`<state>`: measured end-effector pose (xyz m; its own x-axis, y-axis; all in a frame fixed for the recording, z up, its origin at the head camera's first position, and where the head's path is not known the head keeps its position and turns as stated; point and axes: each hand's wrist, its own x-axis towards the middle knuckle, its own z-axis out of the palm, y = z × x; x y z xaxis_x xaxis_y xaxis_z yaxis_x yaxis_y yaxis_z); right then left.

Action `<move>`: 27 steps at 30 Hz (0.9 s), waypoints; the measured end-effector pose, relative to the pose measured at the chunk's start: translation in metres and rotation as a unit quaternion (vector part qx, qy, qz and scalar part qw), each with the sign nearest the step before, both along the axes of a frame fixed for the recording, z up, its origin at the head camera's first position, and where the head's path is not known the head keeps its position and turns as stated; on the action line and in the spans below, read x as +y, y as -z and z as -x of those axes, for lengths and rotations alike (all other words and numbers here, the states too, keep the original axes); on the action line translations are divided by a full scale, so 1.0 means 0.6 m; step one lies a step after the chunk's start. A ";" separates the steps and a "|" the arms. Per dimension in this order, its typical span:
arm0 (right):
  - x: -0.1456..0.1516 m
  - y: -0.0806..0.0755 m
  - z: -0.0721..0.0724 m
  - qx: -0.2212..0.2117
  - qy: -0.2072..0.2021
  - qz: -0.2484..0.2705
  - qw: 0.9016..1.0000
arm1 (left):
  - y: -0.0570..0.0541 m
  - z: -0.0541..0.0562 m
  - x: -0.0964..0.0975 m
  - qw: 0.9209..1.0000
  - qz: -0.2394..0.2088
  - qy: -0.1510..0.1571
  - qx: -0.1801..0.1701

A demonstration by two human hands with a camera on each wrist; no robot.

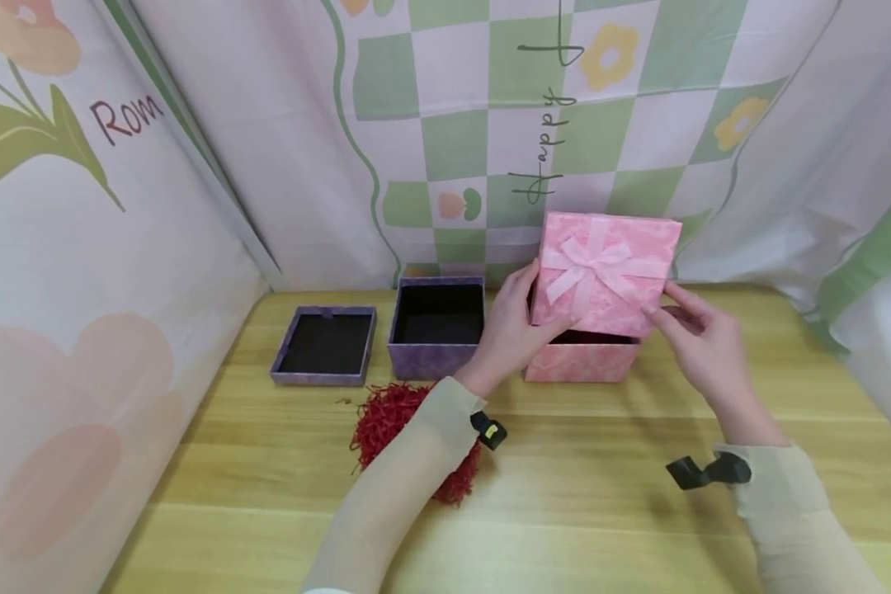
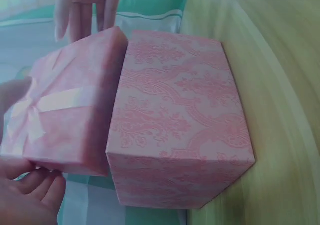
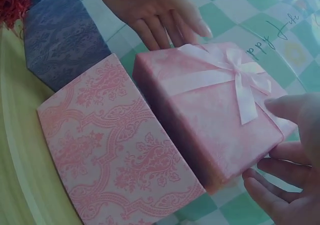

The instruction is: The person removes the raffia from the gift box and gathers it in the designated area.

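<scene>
A pink gift box lid (image 1: pixel 619 309) with a pale ribbon bow (image 1: pixel 597 268) is tilted above the pink box base (image 1: pixel 582 363), whose dark opening shows as a strip under the lid's near edge. My left hand (image 1: pixel 508 332) grips the lid's left side, thumb on top and fingers beneath. At the opposite side my right hand (image 1: pixel 713 359) pinches the lid near its lower right corner. The left wrist view shows the lid (image 2: pixel 65 130) beside the patterned wall of the box base (image 2: pixel 175 97). In the right wrist view the lid's bow (image 3: pixel 240 75) faces up.
An open purple box (image 1: pixel 434 361) with a black inside stands left of the pink one. Farther left lies its purple lid (image 1: pixel 319 379), inside up. A heap of red shredded paper (image 1: pixel 389 417) sits partly under my left forearm. Printed curtains (image 1: pixel 282 107) hang behind the wooden table (image 1: pixel 564 495).
</scene>
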<state>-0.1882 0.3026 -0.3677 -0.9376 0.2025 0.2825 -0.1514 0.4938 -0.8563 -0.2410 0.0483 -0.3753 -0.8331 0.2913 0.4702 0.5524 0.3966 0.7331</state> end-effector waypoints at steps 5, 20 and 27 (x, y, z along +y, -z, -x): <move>-0.002 -0.005 -0.003 -0.009 0.015 0.017 1.000 | -0.004 -0.005 0.003 0.999 -0.035 0.024 -0.021; -0.004 -0.006 0.000 0.146 -0.075 0.300 0.940 | -0.010 -0.021 0.011 0.994 -0.077 0.047 -0.056; -0.004 -0.007 -0.003 0.145 -0.048 0.309 0.939 | -0.003 -0.015 0.018 0.993 -0.104 0.050 -0.001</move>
